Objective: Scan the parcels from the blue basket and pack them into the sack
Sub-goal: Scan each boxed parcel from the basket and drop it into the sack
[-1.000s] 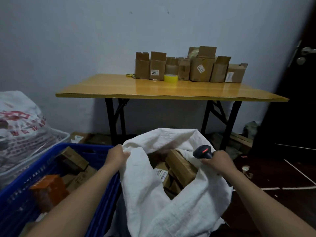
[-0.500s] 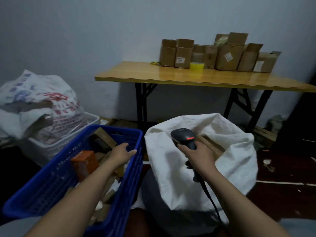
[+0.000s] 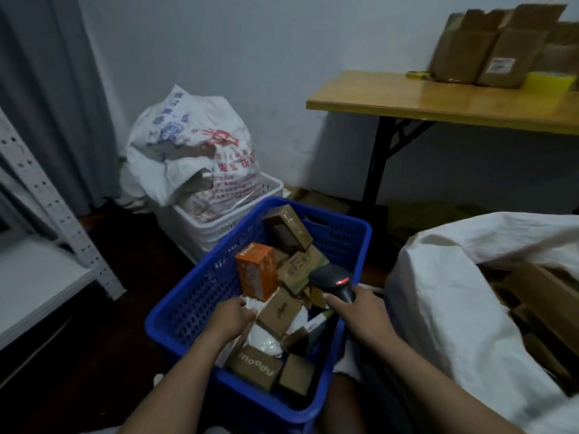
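Two bare hands reach down over the blue basket (image 3: 194, 296). The left hand (image 3: 233, 317) is low inside it, back up, with its arm coming in from the bottom of the picture. Its fingers are bent at the left edge of a small brown box (image 3: 279, 311). I cannot tell if they grip it or only touch it. The right hand (image 3: 360, 311) is wrapped round the handle of a black scanner (image 3: 332, 281), and one finger pokes out to the left under the head. The scanner runs from that hand away from the person and a bit to the left, so its head points over the parcels. A small red light glows on top of it.

Lots of parcels lie in a jumble in the basket. An orange box (image 3: 257, 270) stands on its end, leaning a little, just past the left hand. A dark brown box (image 3: 288, 228) leans at the far end with its long side going up. A brown box with letters (image 3: 255, 366) lies at the near end. The basket's long side runs away from the person.

The white sack (image 3: 454, 324) sits just right of the basket, mouth open, with brown boxes (image 3: 545, 292) inside. Behind the blue basket is a white basket (image 3: 225, 227) holding a printed bag (image 3: 194, 145). A wooden table (image 3: 438, 101) by the wall carries cardboard boxes (image 3: 470, 54) and a yellow roll of tape (image 3: 546, 84). A white shelf (image 3: 37, 277) stands on the left.
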